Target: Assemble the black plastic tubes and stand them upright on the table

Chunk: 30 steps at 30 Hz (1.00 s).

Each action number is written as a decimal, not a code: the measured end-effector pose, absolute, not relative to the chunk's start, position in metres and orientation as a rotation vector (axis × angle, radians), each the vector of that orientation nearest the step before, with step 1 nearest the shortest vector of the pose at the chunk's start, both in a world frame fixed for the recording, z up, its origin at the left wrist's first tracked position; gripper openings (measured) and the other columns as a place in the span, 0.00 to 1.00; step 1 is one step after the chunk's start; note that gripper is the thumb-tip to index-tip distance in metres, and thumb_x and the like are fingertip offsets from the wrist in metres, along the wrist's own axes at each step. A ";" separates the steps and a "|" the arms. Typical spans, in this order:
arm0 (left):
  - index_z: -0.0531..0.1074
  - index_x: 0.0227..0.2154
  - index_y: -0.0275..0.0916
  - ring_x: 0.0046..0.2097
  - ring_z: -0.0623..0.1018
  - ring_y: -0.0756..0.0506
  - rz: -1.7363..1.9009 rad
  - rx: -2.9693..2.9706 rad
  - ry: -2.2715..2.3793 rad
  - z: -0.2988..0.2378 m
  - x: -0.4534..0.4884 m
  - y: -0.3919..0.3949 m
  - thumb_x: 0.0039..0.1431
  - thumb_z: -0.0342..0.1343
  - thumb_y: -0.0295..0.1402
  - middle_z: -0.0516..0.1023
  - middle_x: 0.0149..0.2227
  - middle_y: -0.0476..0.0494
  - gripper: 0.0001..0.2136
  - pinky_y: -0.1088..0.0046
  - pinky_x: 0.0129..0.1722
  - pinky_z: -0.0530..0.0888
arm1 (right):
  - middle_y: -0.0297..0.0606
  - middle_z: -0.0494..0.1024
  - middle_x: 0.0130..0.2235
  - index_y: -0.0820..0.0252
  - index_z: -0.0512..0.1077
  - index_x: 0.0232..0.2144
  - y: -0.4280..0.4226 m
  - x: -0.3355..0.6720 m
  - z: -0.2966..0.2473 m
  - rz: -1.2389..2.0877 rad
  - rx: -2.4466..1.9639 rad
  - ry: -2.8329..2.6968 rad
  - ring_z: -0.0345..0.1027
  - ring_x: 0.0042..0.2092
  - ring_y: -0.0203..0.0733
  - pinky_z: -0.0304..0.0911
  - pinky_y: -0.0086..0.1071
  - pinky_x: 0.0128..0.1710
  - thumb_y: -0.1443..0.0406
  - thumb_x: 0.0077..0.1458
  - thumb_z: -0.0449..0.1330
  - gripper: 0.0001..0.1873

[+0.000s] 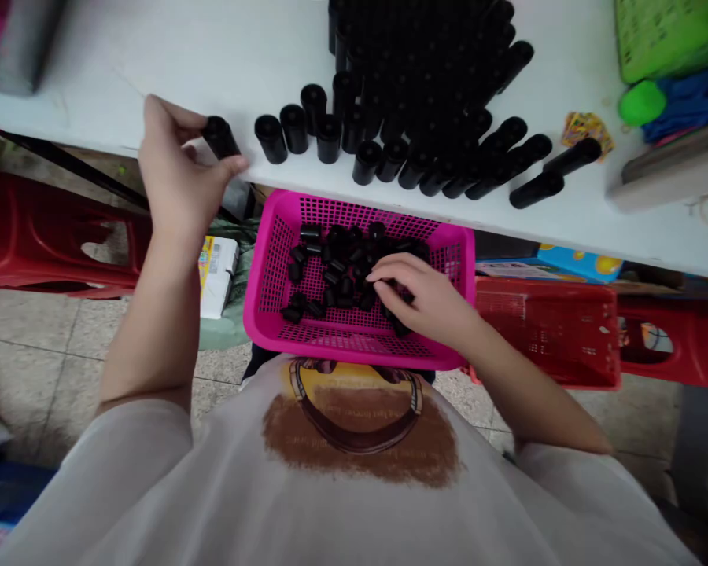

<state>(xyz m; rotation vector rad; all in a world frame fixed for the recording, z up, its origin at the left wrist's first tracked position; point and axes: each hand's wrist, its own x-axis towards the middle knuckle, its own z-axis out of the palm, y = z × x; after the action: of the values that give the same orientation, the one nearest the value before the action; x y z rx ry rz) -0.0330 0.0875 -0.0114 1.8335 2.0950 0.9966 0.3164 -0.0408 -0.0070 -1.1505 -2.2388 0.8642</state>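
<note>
At the front edge of the white table (112, 47), my left hand (180, 173) grips a black plastic cylinder (220, 138) between thumb and fingers. Many similar black cylinders (413, 102) stand upright in a dense group to its right; a few lean at the right side. Below the edge, a pink mesh basket (259, 314) holds small, short black cylindrical pieces (333, 275). My right hand (418, 295) reaches into the basket's right half with thumb and fingertips drawn together among the pieces. What lies between those fingertips cannot be made out.
Red stools (47, 232) and a red plastic crate (548, 330) stand below the table on either side. A white box (217, 275) is left of the basket. On the table's right lie a green basket (666, 35), a green round lid (642, 103) and a colourful packet (587, 132).
</note>
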 end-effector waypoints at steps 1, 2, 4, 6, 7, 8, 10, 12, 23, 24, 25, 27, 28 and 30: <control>0.60 0.49 0.40 0.51 0.75 0.48 0.965 1.824 2.114 -0.013 -0.038 0.100 0.48 0.78 0.40 0.72 0.50 0.53 0.35 0.62 0.54 0.76 | 0.46 0.78 0.51 0.56 0.77 0.48 -0.032 0.311 -0.013 0.896 -1.104 -2.347 0.75 0.53 0.51 0.73 0.49 0.59 0.65 0.70 0.55 0.11; 0.59 0.52 0.41 0.51 0.75 0.49 0.951 1.820 2.094 -0.013 -0.041 0.110 0.50 0.77 0.36 0.73 0.50 0.55 0.34 0.62 0.56 0.74 | 0.47 0.78 0.52 0.56 0.78 0.48 -0.023 0.304 -0.020 0.910 -1.065 -2.429 0.74 0.55 0.51 0.71 0.50 0.61 0.66 0.69 0.56 0.11; 0.53 0.61 0.43 0.52 0.74 0.51 0.937 1.866 1.975 -0.009 -0.038 0.117 0.54 0.74 0.32 0.73 0.52 0.56 0.39 0.63 0.59 0.71 | 0.49 0.78 0.53 0.58 0.78 0.50 -0.007 0.286 -0.033 0.886 -1.031 -2.537 0.72 0.57 0.53 0.69 0.52 0.63 0.67 0.69 0.56 0.13; 0.46 0.66 0.41 0.57 0.71 0.50 0.944 1.946 1.971 -0.005 -0.026 0.111 0.53 0.76 0.34 0.69 0.60 0.51 0.48 0.61 0.64 0.67 | 0.52 0.78 0.54 0.63 0.78 0.53 0.009 0.265 -0.044 0.797 -1.061 -2.618 0.68 0.60 0.56 0.66 0.52 0.64 0.68 0.69 0.56 0.15; 0.46 0.65 0.38 0.59 0.68 0.48 0.963 1.983 2.043 -0.003 -0.018 0.103 0.52 0.76 0.37 0.66 0.62 0.46 0.49 0.59 0.67 0.63 | 0.53 0.77 0.55 0.65 0.77 0.54 0.016 0.254 -0.048 0.743 -1.097 -2.658 0.67 0.60 0.58 0.66 0.52 0.63 0.68 0.69 0.55 0.17; 0.49 0.63 0.36 0.62 0.65 0.45 0.991 2.018 2.150 -0.004 -0.008 0.093 0.52 0.77 0.41 0.63 0.64 0.41 0.47 0.56 0.70 0.60 | 0.53 0.77 0.57 0.66 0.77 0.56 0.022 0.244 -0.052 0.699 -1.131 -2.702 0.65 0.60 0.59 0.65 0.52 0.62 0.69 0.69 0.55 0.18; 0.58 0.53 0.37 0.62 0.65 0.41 0.994 2.103 2.256 -0.008 0.013 0.067 0.63 0.67 0.48 0.66 0.57 0.37 0.29 0.51 0.71 0.59 | 0.52 0.76 0.60 0.65 0.74 0.61 0.031 0.227 -0.058 0.643 -1.162 -2.799 0.64 0.60 0.60 0.65 0.51 0.59 0.70 0.69 0.53 0.22; 0.61 0.49 0.39 0.59 0.68 0.37 0.861 2.211 2.192 -0.016 0.030 0.041 0.69 0.59 0.49 0.68 0.52 0.35 0.20 0.45 0.67 0.63 | 0.52 0.75 0.62 0.62 0.73 0.63 0.035 0.216 -0.064 0.623 -1.156 -2.867 0.65 0.60 0.59 0.64 0.50 0.57 0.72 0.70 0.50 0.24; 0.67 0.63 0.34 0.55 0.82 0.37 -0.356 2.422 1.531 -0.031 0.047 0.053 0.70 0.55 0.26 0.76 0.59 0.29 0.20 0.61 0.55 0.79 | 0.53 0.81 0.51 0.61 0.78 0.54 0.024 0.229 -0.054 0.793 -1.257 -2.966 0.69 0.59 0.62 0.66 0.47 0.54 0.70 0.63 0.63 0.18; 0.67 0.63 0.33 0.55 0.82 0.35 -0.380 2.414 1.544 -0.033 0.050 0.055 0.70 0.57 0.27 0.77 0.58 0.28 0.20 0.60 0.54 0.79 | 0.52 0.81 0.50 0.60 0.79 0.53 0.021 0.233 -0.050 0.819 -1.255 -2.966 0.70 0.59 0.62 0.66 0.48 0.55 0.70 0.62 0.63 0.17; 0.68 0.63 0.33 0.55 0.83 0.35 -0.383 2.410 1.555 -0.035 0.053 0.055 0.70 0.57 0.27 0.78 0.57 0.28 0.20 0.60 0.53 0.80 | 0.51 0.81 0.51 0.59 0.79 0.53 0.018 0.237 -0.047 0.834 -1.258 -2.963 0.70 0.59 0.61 0.66 0.48 0.57 0.69 0.62 0.64 0.17; 0.68 0.62 0.33 0.55 0.83 0.34 -0.394 2.407 1.567 -0.038 0.058 0.055 0.70 0.57 0.27 0.79 0.57 0.27 0.20 0.60 0.52 0.80 | 0.50 0.80 0.53 0.57 0.79 0.55 0.013 0.248 -0.039 0.885 -1.263 -2.904 0.71 0.59 0.58 0.66 0.48 0.59 0.67 0.64 0.63 0.17; 0.68 0.62 0.34 0.55 0.83 0.34 -0.397 2.402 1.571 -0.039 0.059 0.055 0.69 0.57 0.26 0.80 0.55 0.27 0.20 0.59 0.52 0.80 | 0.48 0.79 0.53 0.56 0.79 0.56 0.011 0.254 -0.036 0.933 -1.261 -2.837 0.72 0.58 0.55 0.66 0.46 0.60 0.67 0.65 0.63 0.18; 0.68 0.62 0.33 0.53 0.84 0.33 -0.397 2.383 1.578 -0.040 0.059 0.056 0.68 0.57 0.23 0.82 0.51 0.28 0.21 0.57 0.51 0.81 | 0.46 0.78 0.53 0.55 0.80 0.55 0.009 0.269 -0.030 1.033 -1.246 -2.638 0.75 0.55 0.50 0.68 0.43 0.60 0.67 0.65 0.62 0.17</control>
<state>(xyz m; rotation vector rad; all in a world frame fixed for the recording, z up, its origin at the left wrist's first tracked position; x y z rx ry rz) 0.0592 0.0560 -0.0402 2.3835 1.5784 -0.3967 0.2688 0.0092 -0.0297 -1.2456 -2.6378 1.0335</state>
